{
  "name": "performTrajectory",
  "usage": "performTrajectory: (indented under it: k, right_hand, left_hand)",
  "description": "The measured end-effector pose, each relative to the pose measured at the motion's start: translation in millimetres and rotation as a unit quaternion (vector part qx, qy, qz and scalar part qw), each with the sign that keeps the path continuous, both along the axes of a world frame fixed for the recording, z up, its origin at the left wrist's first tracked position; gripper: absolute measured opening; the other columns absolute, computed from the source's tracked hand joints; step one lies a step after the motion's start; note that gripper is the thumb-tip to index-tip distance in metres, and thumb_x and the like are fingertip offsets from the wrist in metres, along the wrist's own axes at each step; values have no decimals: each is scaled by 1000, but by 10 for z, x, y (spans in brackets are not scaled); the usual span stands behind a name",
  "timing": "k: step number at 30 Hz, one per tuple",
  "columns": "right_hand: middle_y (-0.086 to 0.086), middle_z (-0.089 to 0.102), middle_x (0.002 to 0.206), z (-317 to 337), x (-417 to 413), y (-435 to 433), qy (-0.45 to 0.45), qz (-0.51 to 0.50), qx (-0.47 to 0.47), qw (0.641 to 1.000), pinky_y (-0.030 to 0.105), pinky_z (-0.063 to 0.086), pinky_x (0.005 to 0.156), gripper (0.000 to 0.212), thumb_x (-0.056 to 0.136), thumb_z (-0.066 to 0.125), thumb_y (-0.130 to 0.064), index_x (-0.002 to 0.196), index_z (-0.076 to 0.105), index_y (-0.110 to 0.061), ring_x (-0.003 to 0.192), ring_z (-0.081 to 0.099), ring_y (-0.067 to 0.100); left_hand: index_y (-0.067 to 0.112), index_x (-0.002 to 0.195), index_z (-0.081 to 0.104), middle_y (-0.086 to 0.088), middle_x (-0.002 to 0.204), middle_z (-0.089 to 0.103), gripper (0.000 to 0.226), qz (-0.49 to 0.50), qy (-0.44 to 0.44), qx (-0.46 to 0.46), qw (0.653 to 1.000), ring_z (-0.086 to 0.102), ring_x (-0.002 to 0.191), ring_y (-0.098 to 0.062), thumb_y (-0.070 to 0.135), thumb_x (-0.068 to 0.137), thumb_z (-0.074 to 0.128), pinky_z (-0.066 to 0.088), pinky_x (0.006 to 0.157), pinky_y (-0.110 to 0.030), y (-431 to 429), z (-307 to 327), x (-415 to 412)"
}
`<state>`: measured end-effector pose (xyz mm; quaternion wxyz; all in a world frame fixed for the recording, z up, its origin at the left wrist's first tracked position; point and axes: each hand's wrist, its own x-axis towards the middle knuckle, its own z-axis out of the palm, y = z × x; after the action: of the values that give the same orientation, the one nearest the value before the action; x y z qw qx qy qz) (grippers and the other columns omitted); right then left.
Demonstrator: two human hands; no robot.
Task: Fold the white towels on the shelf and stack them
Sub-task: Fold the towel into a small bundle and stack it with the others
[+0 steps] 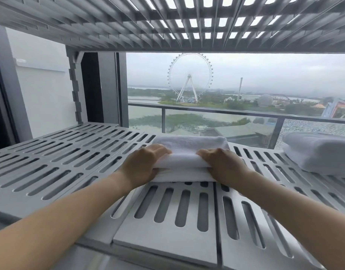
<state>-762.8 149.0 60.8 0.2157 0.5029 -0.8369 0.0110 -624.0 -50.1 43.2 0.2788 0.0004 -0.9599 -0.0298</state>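
Shelf (51, 162): towel (187, 151) at centre | left hand (146, 164) on its left end, right hand (224, 164) on its right end | pile (319, 152) far right, apart | upper shelf (128, 26) overhead | window (245, 84) behind

Two hands (143, 164) (225, 166), two towel piles (187, 145) (319, 152) (white), two shelves (70, 158) (109, 20)

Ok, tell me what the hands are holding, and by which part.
Both grip the upper layer of the folded white towel: left hand at its left end, right hand at its right end.
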Motion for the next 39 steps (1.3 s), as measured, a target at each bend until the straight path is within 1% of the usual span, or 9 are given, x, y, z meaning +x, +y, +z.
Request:
performTrajectory:
  k: [3,7,13,16,20,23,27,30,39]
  right_hand:
    - [1,65,112,158,-93,83,-26,33,19,999,38,50,81,37,87,52,-17,123,51,-25,100,60,26]
    - [-9,54,133,318,-206,242,-155,50,52,985,37,38,102,51,86,59,-42,134,44,-33,120,50,17]
    - [-6,48,140,296,-201,223,-169,31,48,984,37,35,107,54,86,47,-21,138,38,-33,128,43,19]
    - [-6,36,148,242,-223,261,-141,31,73,987,30,22,114,55,90,41,-12,142,32,-27,136,32,16]
    - [-5,28,152,161,-202,291,-148,52,70,985,21,12,112,58,90,37,-6,144,28,-22,140,23,12]
    - [-7,30,151,217,-217,313,-183,34,65,980,25,21,111,63,84,43,-16,144,28,-26,137,28,13]
    - [-4,45,142,402,-303,248,-288,44,9,957,25,29,91,46,89,41,-38,134,47,-27,122,43,14]
    - [1,47,141,445,-451,81,-271,22,-39,962,29,31,95,40,98,35,-37,133,47,-22,126,43,20]
    - [3,57,130,265,-817,-233,-231,-25,-78,969,26,35,95,32,93,46,-26,122,58,-26,119,51,22]
  left_hand:
    - [31,137,36,9,146,34,58,31,-51,-52,997,47,124,-19,16,85,57,46,95,-39,-6,39,-36]
    - [38,140,25,12,148,28,67,43,-88,-66,993,39,129,-16,18,81,50,42,97,-37,46,130,-78]
    - [32,143,25,6,145,34,70,-12,-85,-43,995,35,131,-17,13,80,49,37,104,-39,201,158,-206]
    - [21,147,12,-8,151,26,75,-11,-89,-109,990,22,139,-19,-9,84,39,9,113,-22,147,75,-231]
    - [22,147,1,-11,155,8,82,-7,-131,-115,985,5,143,-16,-14,81,34,-6,107,-16,122,34,-177]
    - [29,147,8,-1,156,6,81,-32,-185,-7,982,1,142,-9,-7,80,37,-5,110,-19,132,159,-177]
    - [34,142,28,8,154,17,51,-63,-232,114,964,10,140,-6,25,92,37,2,106,-20,109,377,-271]
    - [34,140,34,10,153,20,41,-49,-248,111,961,12,139,-4,37,99,27,3,107,-22,110,449,-443]
    - [41,139,31,7,154,17,57,-3,-257,74,964,9,141,-11,65,89,16,3,116,-36,77,488,-926]
